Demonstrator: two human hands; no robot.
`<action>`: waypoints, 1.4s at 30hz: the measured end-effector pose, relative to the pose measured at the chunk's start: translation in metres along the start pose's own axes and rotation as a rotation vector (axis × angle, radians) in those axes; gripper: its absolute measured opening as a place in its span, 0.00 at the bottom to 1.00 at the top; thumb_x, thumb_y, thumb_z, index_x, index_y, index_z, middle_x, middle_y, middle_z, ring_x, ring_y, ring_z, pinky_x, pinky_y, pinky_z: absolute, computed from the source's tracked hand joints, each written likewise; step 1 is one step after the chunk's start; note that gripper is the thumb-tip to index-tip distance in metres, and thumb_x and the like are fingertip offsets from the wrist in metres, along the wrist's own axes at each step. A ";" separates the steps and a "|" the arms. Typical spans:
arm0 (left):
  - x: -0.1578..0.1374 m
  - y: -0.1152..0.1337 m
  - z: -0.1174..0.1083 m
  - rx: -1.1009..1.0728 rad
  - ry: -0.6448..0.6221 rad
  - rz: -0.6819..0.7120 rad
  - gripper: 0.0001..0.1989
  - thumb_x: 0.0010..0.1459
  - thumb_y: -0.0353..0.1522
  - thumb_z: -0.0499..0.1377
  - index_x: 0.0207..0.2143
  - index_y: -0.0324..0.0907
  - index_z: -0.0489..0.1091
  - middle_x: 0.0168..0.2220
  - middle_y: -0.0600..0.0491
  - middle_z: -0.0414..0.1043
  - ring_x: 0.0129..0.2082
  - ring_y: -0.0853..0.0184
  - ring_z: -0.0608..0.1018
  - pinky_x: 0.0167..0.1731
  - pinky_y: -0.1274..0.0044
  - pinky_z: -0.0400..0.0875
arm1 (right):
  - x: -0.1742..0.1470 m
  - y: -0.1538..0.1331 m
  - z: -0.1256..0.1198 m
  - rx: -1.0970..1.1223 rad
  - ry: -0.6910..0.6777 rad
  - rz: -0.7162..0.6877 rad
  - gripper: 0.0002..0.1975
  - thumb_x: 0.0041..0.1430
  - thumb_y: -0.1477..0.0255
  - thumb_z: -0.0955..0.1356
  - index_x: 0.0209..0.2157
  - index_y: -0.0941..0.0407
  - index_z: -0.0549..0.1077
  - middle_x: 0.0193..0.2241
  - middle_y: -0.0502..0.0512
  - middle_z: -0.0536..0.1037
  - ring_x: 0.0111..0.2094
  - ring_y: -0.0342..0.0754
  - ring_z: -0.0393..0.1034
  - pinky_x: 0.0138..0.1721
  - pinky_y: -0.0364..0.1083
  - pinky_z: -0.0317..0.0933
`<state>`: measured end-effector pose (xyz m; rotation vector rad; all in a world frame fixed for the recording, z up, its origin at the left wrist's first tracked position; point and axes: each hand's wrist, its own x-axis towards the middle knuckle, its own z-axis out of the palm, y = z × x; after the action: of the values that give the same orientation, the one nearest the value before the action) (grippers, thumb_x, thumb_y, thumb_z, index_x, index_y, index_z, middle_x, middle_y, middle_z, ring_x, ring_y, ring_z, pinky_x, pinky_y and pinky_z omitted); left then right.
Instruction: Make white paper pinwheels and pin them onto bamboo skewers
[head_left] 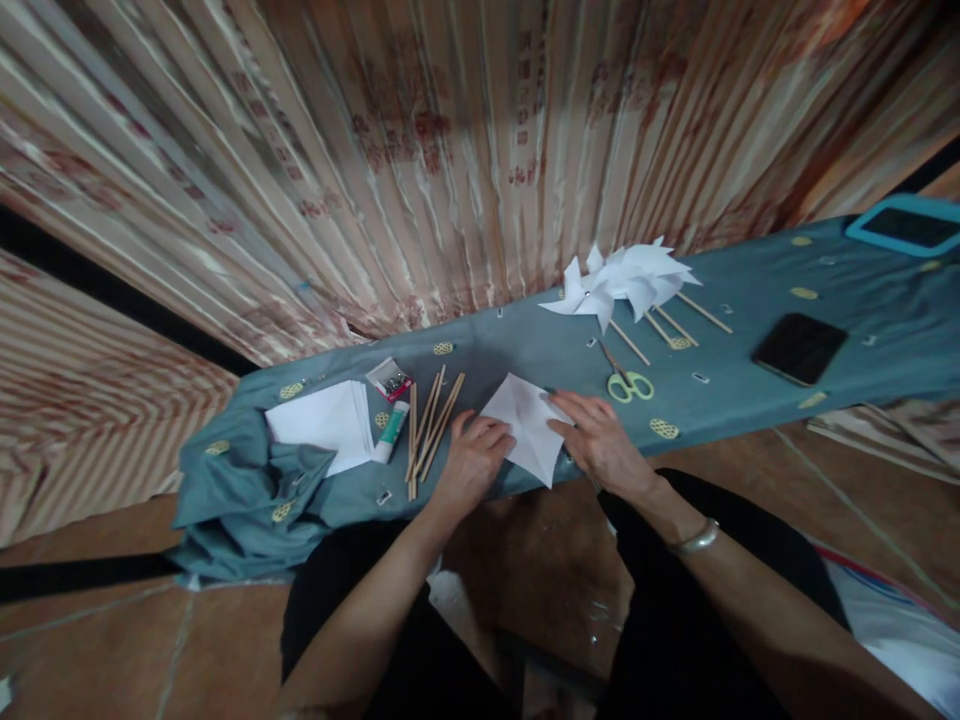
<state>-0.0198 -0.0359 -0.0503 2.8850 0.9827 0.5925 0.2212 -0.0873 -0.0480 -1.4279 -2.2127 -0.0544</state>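
Note:
A square sheet of white paper (531, 418) with faint creases lies at the table's front edge, turned so one corner points toward me. My left hand (476, 458) grips its left corner with curled fingers. At the right corner, my right hand (598, 440) holds the paper between thumb and fingers. Just left of my left hand are several wooden sticks (431, 425). A glue stick (391, 432) and a small pack of pins (389, 379) lie beyond them, beside a stack of white paper (326, 425). Scissors (628, 385) with green handles rest to the right of my right hand.
Several white paper pinwheels (626, 280) on sticks lie together at the table's back edge. A black phone (801, 348) and a blue-framed tablet (911, 225) are farther right. The blue-green tablecloth (731, 400) bunches up at the left end. A patterned curtain (442, 180) hangs behind.

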 end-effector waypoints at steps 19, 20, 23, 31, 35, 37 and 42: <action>-0.002 -0.002 -0.003 -0.374 -0.094 -0.344 0.16 0.64 0.32 0.58 0.53 0.41 0.72 0.48 0.47 0.80 0.45 0.61 0.81 0.48 0.71 0.74 | 0.001 -0.002 -0.006 0.528 0.052 0.504 0.16 0.60 0.58 0.68 0.43 0.53 0.79 0.38 0.55 0.83 0.40 0.53 0.77 0.44 0.49 0.69; -0.001 -0.002 -0.004 -0.373 -0.103 -0.340 0.16 0.63 0.32 0.58 0.53 0.41 0.72 0.48 0.47 0.80 0.45 0.61 0.81 0.48 0.70 0.74 | 0.002 -0.002 -0.006 0.536 0.061 0.508 0.16 0.61 0.57 0.67 0.41 0.53 0.79 0.36 0.54 0.83 0.38 0.52 0.77 0.42 0.49 0.69; 0.001 -0.003 -0.005 -0.394 -0.118 -0.352 0.19 0.64 0.34 0.57 0.56 0.41 0.70 0.48 0.47 0.79 0.41 0.61 0.81 0.46 0.71 0.75 | 0.003 -0.001 -0.004 0.548 0.052 0.543 0.16 0.61 0.56 0.67 0.34 0.52 0.80 0.30 0.52 0.83 0.32 0.50 0.76 0.35 0.46 0.69; 0.003 -0.003 -0.004 -0.419 -0.095 -0.442 0.25 0.67 0.35 0.53 0.64 0.39 0.58 0.39 0.49 0.80 0.36 0.62 0.81 0.40 0.71 0.75 | 0.001 -0.001 0.006 0.385 0.050 0.615 0.12 0.59 0.61 0.68 0.36 0.51 0.80 0.29 0.51 0.83 0.29 0.51 0.77 0.33 0.46 0.68; 0.006 0.003 -0.008 -0.192 -0.014 -0.258 0.22 0.67 0.29 0.51 0.63 0.40 0.61 0.58 0.41 0.72 0.55 0.57 0.76 0.54 0.63 0.69 | 0.003 -0.002 0.006 0.364 0.047 0.640 0.10 0.57 0.62 0.69 0.37 0.51 0.79 0.30 0.52 0.84 0.30 0.51 0.78 0.34 0.46 0.68; 0.005 0.011 -0.009 -0.085 0.004 -0.098 0.22 0.67 0.26 0.48 0.61 0.41 0.63 0.64 0.41 0.65 0.64 0.56 0.66 0.62 0.59 0.60 | 0.004 -0.002 0.007 0.352 0.053 0.648 0.09 0.56 0.63 0.69 0.36 0.51 0.79 0.30 0.52 0.83 0.30 0.51 0.78 0.34 0.46 0.68; 0.000 0.034 -0.001 -0.010 -0.121 0.053 0.23 0.68 0.28 0.47 0.64 0.41 0.59 0.66 0.45 0.61 0.70 0.58 0.57 0.68 0.52 0.45 | 0.004 -0.003 0.010 0.330 0.058 0.671 0.09 0.56 0.64 0.69 0.38 0.51 0.79 0.30 0.52 0.83 0.31 0.53 0.79 0.35 0.47 0.69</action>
<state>-0.0008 -0.0629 -0.0444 2.9067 0.8876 0.4187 0.2131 -0.0822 -0.0544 -1.8513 -1.5063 0.4663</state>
